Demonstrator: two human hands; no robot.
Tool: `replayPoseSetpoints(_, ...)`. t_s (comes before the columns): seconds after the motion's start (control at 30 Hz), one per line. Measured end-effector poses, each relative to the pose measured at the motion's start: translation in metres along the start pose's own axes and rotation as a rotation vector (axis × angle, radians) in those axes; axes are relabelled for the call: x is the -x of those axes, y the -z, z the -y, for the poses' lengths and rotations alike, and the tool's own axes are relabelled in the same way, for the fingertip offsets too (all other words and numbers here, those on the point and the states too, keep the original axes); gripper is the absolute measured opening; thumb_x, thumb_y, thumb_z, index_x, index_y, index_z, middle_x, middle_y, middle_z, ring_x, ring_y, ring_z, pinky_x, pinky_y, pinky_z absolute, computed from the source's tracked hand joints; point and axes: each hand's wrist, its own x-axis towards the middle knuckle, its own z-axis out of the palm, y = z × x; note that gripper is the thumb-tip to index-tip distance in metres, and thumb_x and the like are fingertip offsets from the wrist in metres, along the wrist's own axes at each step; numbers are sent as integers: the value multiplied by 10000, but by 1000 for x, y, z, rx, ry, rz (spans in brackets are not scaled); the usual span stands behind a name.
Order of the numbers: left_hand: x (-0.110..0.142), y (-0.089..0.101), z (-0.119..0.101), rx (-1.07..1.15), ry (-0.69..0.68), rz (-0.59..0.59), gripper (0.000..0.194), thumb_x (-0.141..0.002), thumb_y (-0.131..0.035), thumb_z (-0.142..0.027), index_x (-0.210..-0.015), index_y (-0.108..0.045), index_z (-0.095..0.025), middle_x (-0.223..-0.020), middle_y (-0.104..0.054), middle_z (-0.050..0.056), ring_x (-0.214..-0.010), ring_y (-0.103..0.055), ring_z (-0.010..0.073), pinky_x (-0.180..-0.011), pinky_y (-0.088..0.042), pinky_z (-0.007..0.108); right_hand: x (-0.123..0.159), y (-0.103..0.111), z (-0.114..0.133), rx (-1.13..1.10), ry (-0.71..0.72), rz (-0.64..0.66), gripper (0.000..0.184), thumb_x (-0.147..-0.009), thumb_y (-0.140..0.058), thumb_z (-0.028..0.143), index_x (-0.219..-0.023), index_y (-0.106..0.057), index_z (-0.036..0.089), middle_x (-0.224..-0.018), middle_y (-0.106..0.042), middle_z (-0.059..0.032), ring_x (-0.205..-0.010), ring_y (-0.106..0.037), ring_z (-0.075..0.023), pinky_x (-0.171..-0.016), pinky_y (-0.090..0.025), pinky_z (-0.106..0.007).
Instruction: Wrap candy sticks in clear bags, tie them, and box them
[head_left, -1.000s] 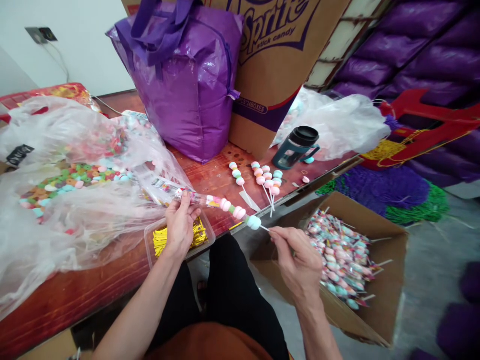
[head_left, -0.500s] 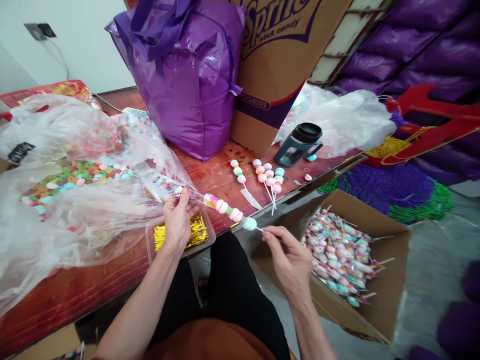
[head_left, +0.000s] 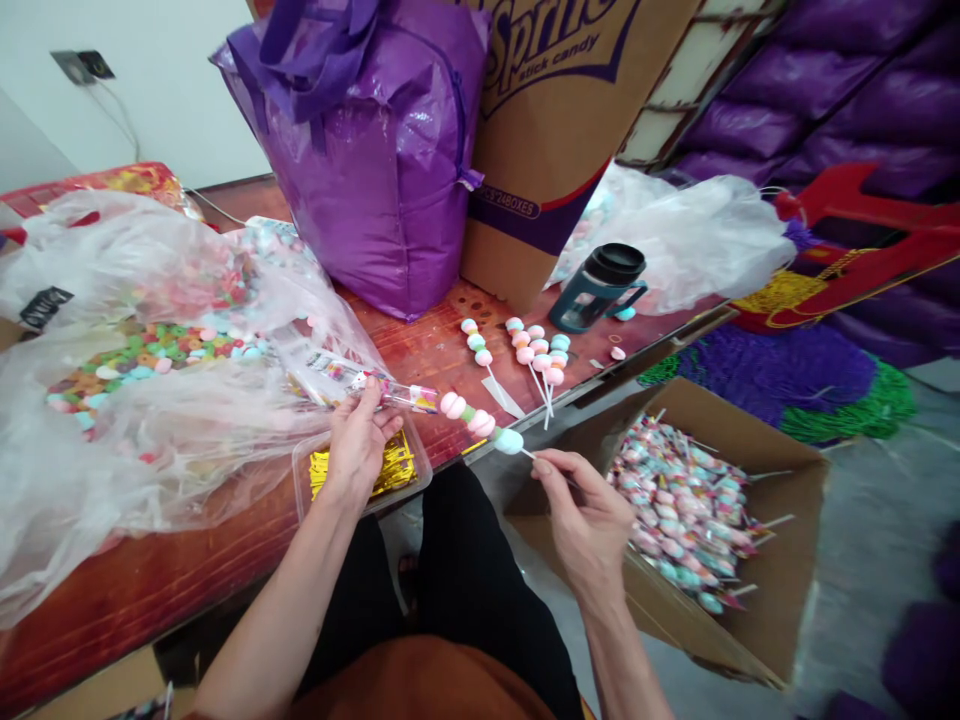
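My right hand (head_left: 581,510) pinches the white stick of a candy skewer (head_left: 480,422) with pink, green and pale blue pieces. The skewer's tip sits just at the mouth of a clear printed wrapper sleeve (head_left: 375,385), which my left hand (head_left: 354,448) holds by its open end. Under my left hand lies a clear plastic tub of gold twist ties (head_left: 394,465). Three more unwrapped skewers (head_left: 525,355) lie on the red table (head_left: 150,580).
A big clear bag of loose coloured candy (head_left: 142,350) fills the table's left. Behind stand a purple bag (head_left: 375,150), a "stick candy" carton (head_left: 555,120) and a dark mug (head_left: 596,290). An open cardboard box of wrapped skewers (head_left: 690,510) sits on the floor at right.
The skewer went further into the sleeve half a second ago, then slid back out; its candy now lies outside the sleeve's mouth. Both hands stayed roughly in place.
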Motion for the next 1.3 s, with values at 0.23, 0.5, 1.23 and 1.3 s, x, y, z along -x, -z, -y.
replayPoseSetpoints(0.23,1,-2,2,40,7,-21,421,-579,-930,-317,-798,-600,-173,-693,-685,-32,-570,-678,124,-533,-474,210,-3,6,0,124,275,62,89,-922,-643,199,-938,-725,230,-847,-721,-24,-772,-661,-182,-710,-515,-320)
replayPoseSetpoints(0.5,7,-5,5,-84,-117,30,451,-578,-917,-408,-761,-584,-164,-660,-673,-28,-573,-676,118,-547,-479,200,-2,6,9,164,297,69,90,-923,-635,195,-924,-718,229,-821,-715,-22,-747,-651,-177,-706,-505,-321)
replayPoseSetpoints(1.23,21,-9,23,-221,-102,232,503,-679,-836,-531,-940,-602,-170,-838,-729,37,-752,-705,168,-653,-557,261,20,-34,13,101,125,185,165,-977,-546,260,-863,-646,195,-630,-562,43,-532,-512,-95,-568,-424,-227)
replayPoseSetpoints(1.3,25,-11,26,-222,-89,247,494,-668,-849,-516,-911,-609,-160,-836,-726,39,-762,-706,175,-682,-565,279,22,-40,17,87,99,194,154,-990,-512,263,-891,-611,200,-641,-554,44,-544,-519,-100,-577,-429,-231)
